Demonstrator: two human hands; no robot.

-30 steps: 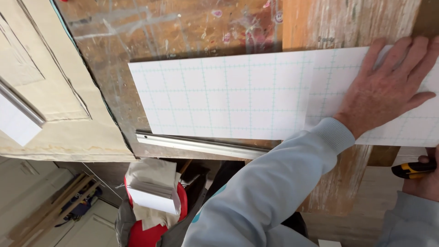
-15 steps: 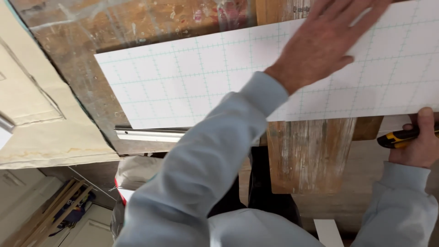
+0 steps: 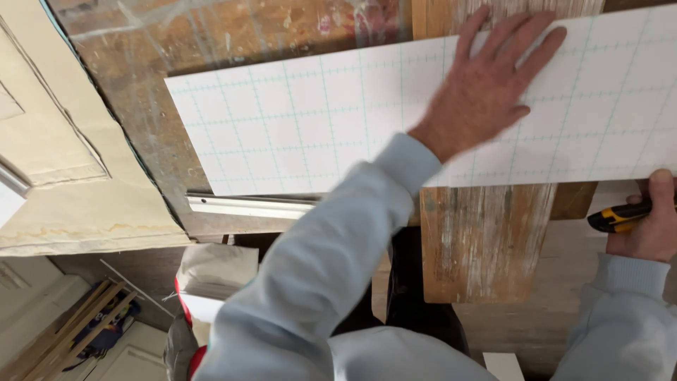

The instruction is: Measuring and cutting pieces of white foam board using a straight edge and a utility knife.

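Left hand (image 3: 490, 88) spread flat on white gridded sheet (image 3: 296, 120): thin, light, probably slippery on bench (image 3: 141, 63). Right hand (image 3: 649, 226), 4 o'clock, gripping yellow-black knife (image 3: 617, 216). Best pinned flat mid-sheet.

My right hand (image 3: 645, 226) hides most of the yellow-and-black knife (image 3: 617, 216); blade not visible. The gridded white sheet (image 3: 317, 120) runs off the right edge. My left hand (image 3: 486, 88) is motion-blurred.
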